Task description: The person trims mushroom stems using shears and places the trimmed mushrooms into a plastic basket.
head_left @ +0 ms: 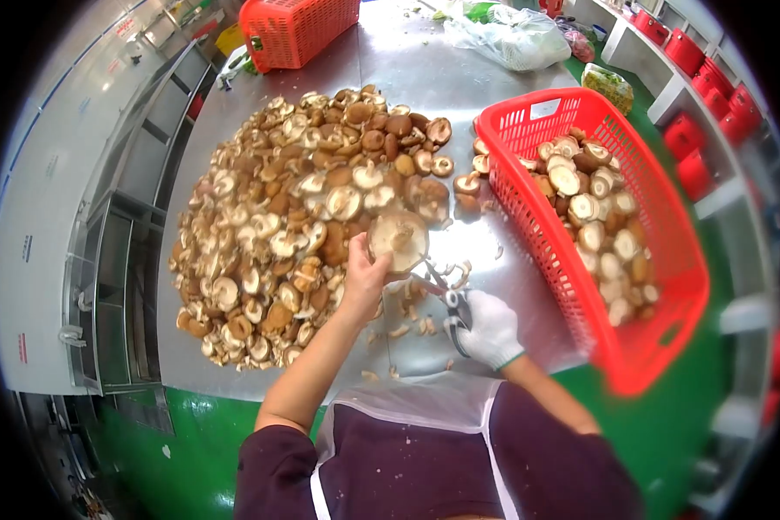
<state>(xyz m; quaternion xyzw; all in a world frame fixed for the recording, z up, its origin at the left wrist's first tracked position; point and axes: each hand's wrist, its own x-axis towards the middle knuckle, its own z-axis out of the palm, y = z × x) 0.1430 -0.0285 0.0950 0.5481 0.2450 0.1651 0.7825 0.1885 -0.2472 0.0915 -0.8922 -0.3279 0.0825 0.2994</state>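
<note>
My bare left hand [368,270] grips a large shiitake mushroom [399,236] by its edge, with the pale underside facing up. Close to its lower right, my right hand [487,331] wears a white glove and is closed around the handles of a pair of scissors [456,314]. The scissor blades point up and left toward the mushroom; whether they touch it is hard to make out. Left of my hands spreads a big pile of shiitake mushrooms [277,217]. Cut stem pieces [426,326] lie scattered on the metal table beneath.
A red plastic basket [537,230] holding mushrooms stands to the right, at the table's edge. Another red basket [299,35] sits at the far left of the metal table [407,52]. A plastic bag [511,39] lies at the back. Red containers [685,52] line a shelf on the right.
</note>
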